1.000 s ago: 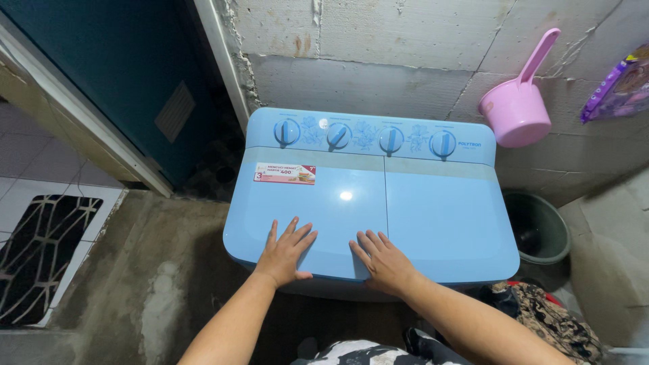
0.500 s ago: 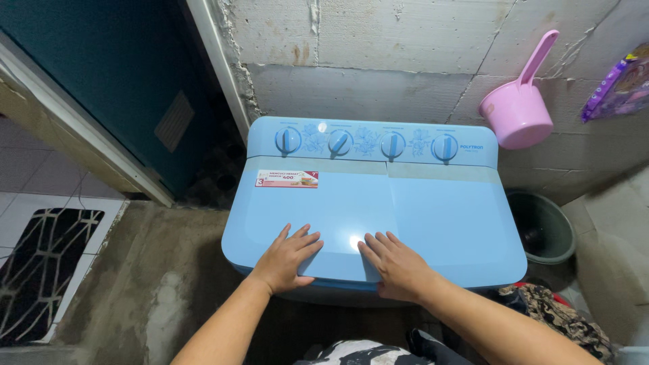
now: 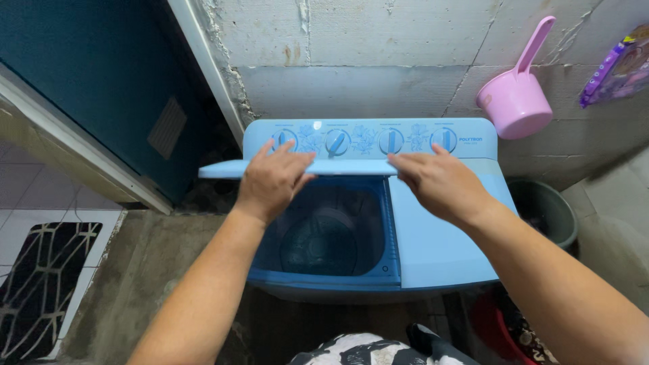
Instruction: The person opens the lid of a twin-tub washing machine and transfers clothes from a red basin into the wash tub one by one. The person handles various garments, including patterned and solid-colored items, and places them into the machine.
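Both hands now hold the washer's (image 3: 439, 250) left lid (image 3: 297, 167) lifted, seen edge-on — a second ago it lay flat beneath spread palms. Left hand (image 3: 270, 179) and right hand (image 3: 439, 186) curl fingers over its edge. The tub (image 3: 324, 233) stands exposed — the wash side is open.

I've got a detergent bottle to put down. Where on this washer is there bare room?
The closed right lid, between open tub and bucket, is bare. Crowded: both hands grip the raised lid before the knobs.

Home laundry corner, blue twin-tub washing machine (image 3: 433, 236), pink water dipper (image 3: 515, 101), bare concrete wall (image 3: 378, 61)
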